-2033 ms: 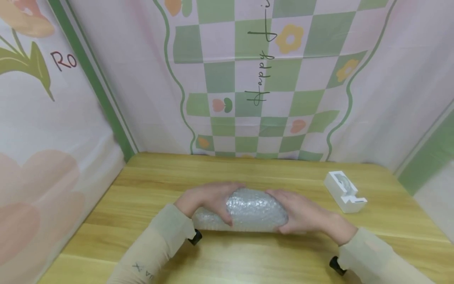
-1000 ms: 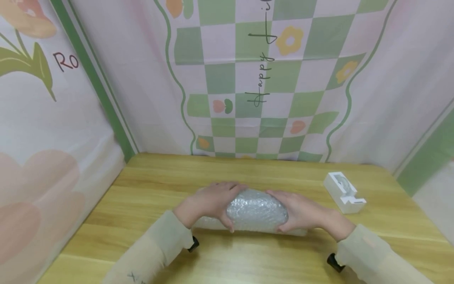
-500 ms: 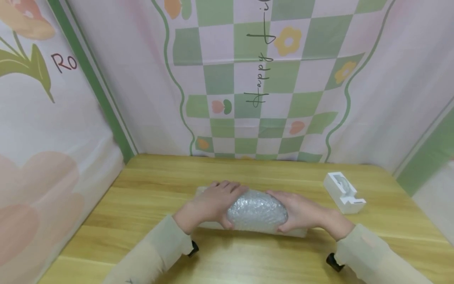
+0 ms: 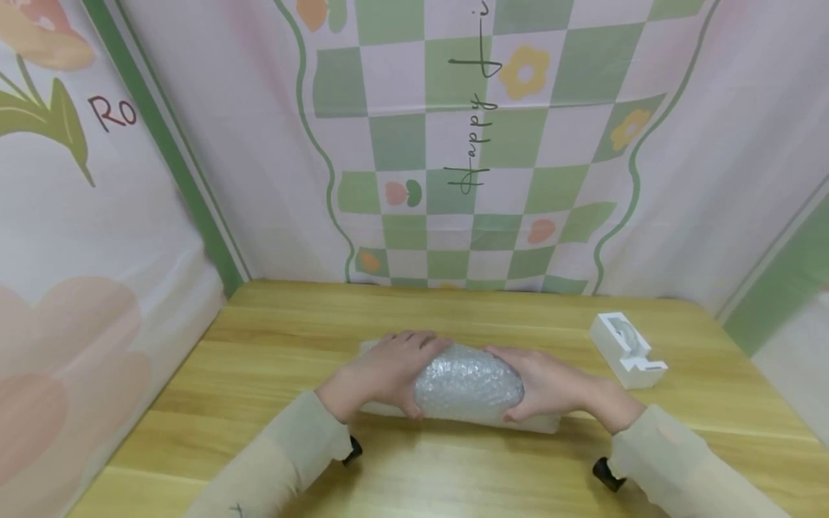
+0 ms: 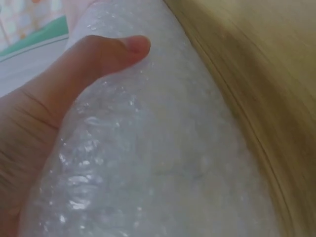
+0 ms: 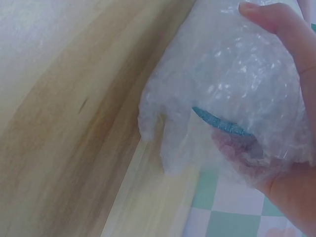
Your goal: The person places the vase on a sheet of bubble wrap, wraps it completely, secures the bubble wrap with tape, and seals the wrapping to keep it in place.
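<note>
A bundle of bubble wrap [image 4: 468, 385] lies across the middle of the wooden table. My left hand [image 4: 388, 374] grips its left part from above, the thumb [image 5: 106, 57] on the near side in the left wrist view. From the right, my right hand [image 4: 550, 385] grips the other part, thumb and fingers spread round it. In the right wrist view, a teal edge [image 6: 222, 123] of something inside shows at the loose, open end of the wrap [image 6: 242, 64]; what it belongs to is hidden.
A white tape dispenser [image 4: 628, 351] with a roll in it stands at the right rear of the wooden table [image 4: 311, 309]. A patterned curtain [image 4: 453, 144] hangs behind the table, and another covers the left side.
Over the last two seconds my left hand has shifted slightly on the wrap, whose far left corner has come into view. The right hand has hardly moved and both keep their grip.
</note>
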The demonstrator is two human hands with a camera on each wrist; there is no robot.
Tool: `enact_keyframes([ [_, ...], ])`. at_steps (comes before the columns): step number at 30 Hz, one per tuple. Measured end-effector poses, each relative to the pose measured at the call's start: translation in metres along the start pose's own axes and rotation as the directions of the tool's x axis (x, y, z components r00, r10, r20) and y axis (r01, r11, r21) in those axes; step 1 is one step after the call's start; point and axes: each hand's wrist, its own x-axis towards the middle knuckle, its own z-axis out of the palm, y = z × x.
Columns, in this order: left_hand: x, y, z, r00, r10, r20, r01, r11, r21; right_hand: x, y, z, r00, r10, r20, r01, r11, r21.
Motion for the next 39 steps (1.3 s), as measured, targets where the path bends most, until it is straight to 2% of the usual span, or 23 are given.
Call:
enact_keyframes([
  [5, -0.002, -0.001, -0.004, 0.999, 0.017, 0.033, -0.016, 0.999, -0.044, 0.000, 0.000, -0.002, 0.999, 0.025, 0.039, -0.026, 0.999, 0.023],
  [10, -0.003, -0.002, -0.006, 0.998, 0.039, 0.057, -0.034, 0.996, -0.080, 0.000, -0.002, -0.006, 0.991, 0.070, 0.111, -0.079, 0.994, 0.076],
  [15, -0.003, -0.005, -0.004, 0.997, 0.047, 0.063, -0.038, 0.990, -0.137, 0.002, -0.002, -0.009, 0.984, 0.068, 0.162, -0.093, 0.985, 0.149],
  [22, -0.001, -0.007, -0.007, 0.996, 0.042, 0.078, -0.026, 0.979, -0.202, 0.004, -0.002, -0.012, 0.982, 0.060, 0.181, -0.094, 0.978, 0.186],
  [28, -0.001, -0.005, -0.009, 0.996, 0.030, 0.087, -0.012, 0.979, -0.202, 0.001, -0.003, -0.010, 0.986, 0.060, 0.154, -0.087, 0.982, 0.171],
  [31, -0.002, -0.005, -0.009, 0.996, 0.028, 0.087, -0.010, 0.980, -0.200, -0.001, -0.005, -0.008, 0.992, 0.059, 0.114, -0.073, 0.990, 0.122],
  [34, -0.002, -0.005, -0.009, 0.996, 0.027, 0.086, -0.009, 0.978, -0.211, -0.003, -0.009, -0.007, 0.999, 0.033, 0.034, -0.033, 0.999, -0.002],
  [36, -0.002, -0.007, -0.009, 0.996, 0.025, 0.088, -0.005, 0.974, -0.226, -0.005, -0.012, -0.005, 1.000, 0.002, -0.028, -0.005, 0.992, -0.123],
  [39, -0.003, -0.009, -0.009, 0.995, 0.021, 0.094, 0.004, 0.966, -0.257, -0.007, -0.018, -0.003, 0.992, -0.070, -0.106, 0.040, 0.965, -0.261],
])
